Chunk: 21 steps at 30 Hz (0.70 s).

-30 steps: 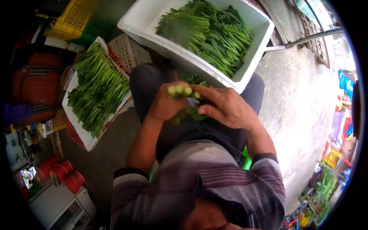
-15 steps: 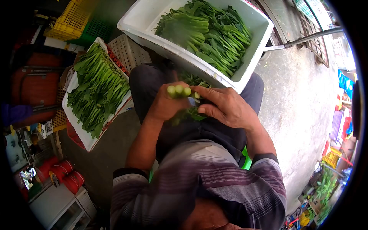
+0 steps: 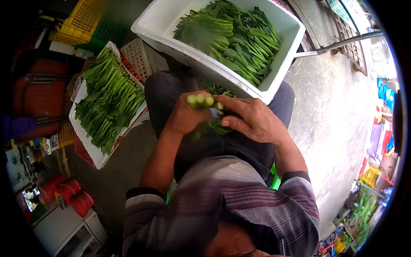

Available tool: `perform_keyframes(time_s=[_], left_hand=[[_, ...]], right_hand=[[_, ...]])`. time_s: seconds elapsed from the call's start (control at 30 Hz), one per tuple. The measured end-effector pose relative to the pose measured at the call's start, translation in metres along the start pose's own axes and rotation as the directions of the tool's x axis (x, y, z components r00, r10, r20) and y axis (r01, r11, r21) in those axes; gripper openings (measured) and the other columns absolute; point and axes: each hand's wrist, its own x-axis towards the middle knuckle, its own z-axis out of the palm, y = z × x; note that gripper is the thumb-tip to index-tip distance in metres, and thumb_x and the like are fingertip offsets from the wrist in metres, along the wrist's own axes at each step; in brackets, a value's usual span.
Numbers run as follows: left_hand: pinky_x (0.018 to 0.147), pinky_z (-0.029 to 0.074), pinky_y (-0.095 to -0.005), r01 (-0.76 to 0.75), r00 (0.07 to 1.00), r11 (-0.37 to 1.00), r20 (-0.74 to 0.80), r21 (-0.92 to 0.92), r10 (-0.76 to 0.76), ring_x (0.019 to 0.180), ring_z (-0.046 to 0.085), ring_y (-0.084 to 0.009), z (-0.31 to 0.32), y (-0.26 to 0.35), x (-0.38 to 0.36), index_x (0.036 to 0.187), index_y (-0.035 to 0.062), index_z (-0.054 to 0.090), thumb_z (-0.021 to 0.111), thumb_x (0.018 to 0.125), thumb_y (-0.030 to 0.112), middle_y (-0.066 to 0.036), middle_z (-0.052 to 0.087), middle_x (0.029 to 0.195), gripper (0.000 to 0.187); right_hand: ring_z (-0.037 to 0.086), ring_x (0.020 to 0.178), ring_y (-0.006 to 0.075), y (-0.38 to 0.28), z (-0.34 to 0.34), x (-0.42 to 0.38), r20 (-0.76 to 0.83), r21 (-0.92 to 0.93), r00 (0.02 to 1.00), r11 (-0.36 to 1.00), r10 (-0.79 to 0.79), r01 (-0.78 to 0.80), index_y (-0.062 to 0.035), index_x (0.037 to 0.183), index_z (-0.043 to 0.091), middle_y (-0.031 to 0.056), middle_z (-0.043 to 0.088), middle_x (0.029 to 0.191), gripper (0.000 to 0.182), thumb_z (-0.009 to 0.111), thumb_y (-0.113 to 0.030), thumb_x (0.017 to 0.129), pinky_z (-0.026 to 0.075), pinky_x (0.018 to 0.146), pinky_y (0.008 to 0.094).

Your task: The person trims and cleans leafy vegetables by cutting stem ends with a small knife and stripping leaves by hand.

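My left hand (image 3: 185,115) is closed round a small bunch of leafy green stems (image 3: 200,101), whose pale cut ends face up above the fist. Close against it, my right hand (image 3: 259,121) has its thumb and index finger bent about another green stem (image 3: 220,106). Its other fingers are hidden under the palm. Dark green leaves (image 3: 219,127) show below the hands, over my lap. Just beyond my knees is a white foam box (image 3: 160,40) holding many leafy greens (image 3: 252,47).
To the left, more leafy greens (image 3: 109,100) lie in a white foam tray (image 3: 97,160) beside a beige plastic basket (image 3: 145,60). A yellow crate (image 3: 81,21) stands at the upper left. A metal bar (image 3: 351,40) crosses the upper right above concrete floor (image 3: 325,111).
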Motion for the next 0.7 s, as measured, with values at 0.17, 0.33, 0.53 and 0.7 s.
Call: perform_keyframes(time_s=[0.17, 0.33, 0.53, 0.7], left_hand=[[0.074, 0.051, -0.0244, -0.003, 1.000, 1.000, -0.008, 0.026, 0.003, 0.083, 0.061, -0.0063, -0.001, -0.001, 0.000, 0.099, 0.0001, 0.069, 0.077, 0.081, -0.001, 0.001, 0.069, 0.090, 0.020], [0.074, 0.051, -0.0246, 0.017, 1.000, 1.000, -0.011, 0.016, -0.017, 0.083, 0.061, -0.0064, -0.001, -0.003, 0.000, 0.099, 0.0000, 0.069, 0.076, 0.081, -0.002, 0.001, 0.069, 0.091, 0.020], [0.073, 0.052, -0.0235, 0.058, 0.998, 0.995, 0.013, -0.081, -0.058, 0.082, 0.063, -0.0074, 0.000, -0.003, -0.001, 0.103, -0.0002, 0.070, 0.083, 0.080, -0.001, -0.001, 0.069, 0.093, 0.027], [0.073, 0.051, -0.0240, 0.039, 0.999, 0.999, -0.019, 0.034, -0.039, 0.083, 0.061, -0.0056, 0.002, 0.002, 0.000, 0.098, 0.0006, 0.069, 0.079, 0.078, -0.005, 0.001, 0.069, 0.089, 0.023]], right_hand=[[0.068, 0.095, 0.0452, -0.001, 0.001, 0.000, 0.003, 0.026, 1.000, 0.999, 0.021, -0.022, -0.0018, 0.138, 0.055, 0.0260, 0.070, 0.107, 0.050, 0.069, -0.023, 0.094, 0.053, 0.082, 0.0480], [0.068, 0.094, 0.0446, 0.004, 0.002, -0.001, -0.016, 0.007, 1.000, 1.000, -0.003, 0.003, -0.0015, 0.136, 0.056, 0.0257, 0.070, 0.106, 0.049, 0.069, -0.022, 0.094, 0.053, 0.081, 0.0476], [0.070, 0.092, 0.0419, 0.011, -0.004, -0.002, 0.038, 0.000, 0.999, 1.000, 0.007, -0.007, 0.0011, 0.137, 0.057, 0.0241, 0.071, 0.105, 0.050, 0.069, -0.026, 0.096, 0.054, 0.080, 0.0441], [0.069, 0.091, 0.0439, 0.012, 0.000, -0.003, 0.008, 0.060, 1.000, 0.998, -0.016, 0.016, -0.0011, 0.137, 0.056, 0.0260, 0.070, 0.102, 0.049, 0.068, -0.018, 0.093, 0.053, 0.079, 0.0468]])
